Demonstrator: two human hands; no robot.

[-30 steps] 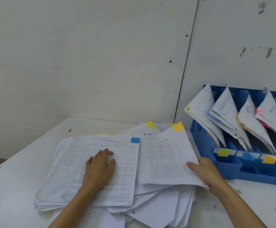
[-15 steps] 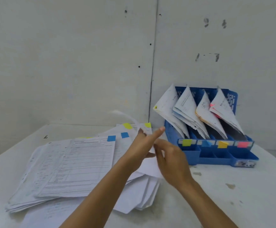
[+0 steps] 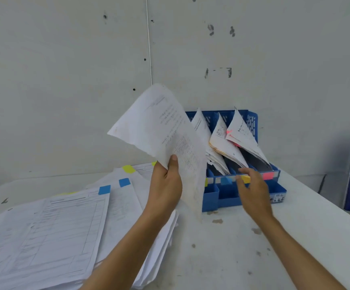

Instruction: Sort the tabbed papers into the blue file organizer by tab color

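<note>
above the table (image 3: 232, 248), just left of the blue file organizer (image 3: 252, 122): a single sheet (image 3: 159, 126) held up and tilted by the left hand (image 3: 165, 185), which pinches its lower edge with the thumb on the near face. its tab is hidden. the right hand (image 3: 253, 189), fingers loose and holding nothing, hovers at the organizer's colour labels (image 3: 267, 175). judged: the sheet is light and limp, and its ragged edge is liable to tear; a pinch midway along a long edge should curb flopping. the unsorted pile (image 3: 55, 227) lies near left.
</note>
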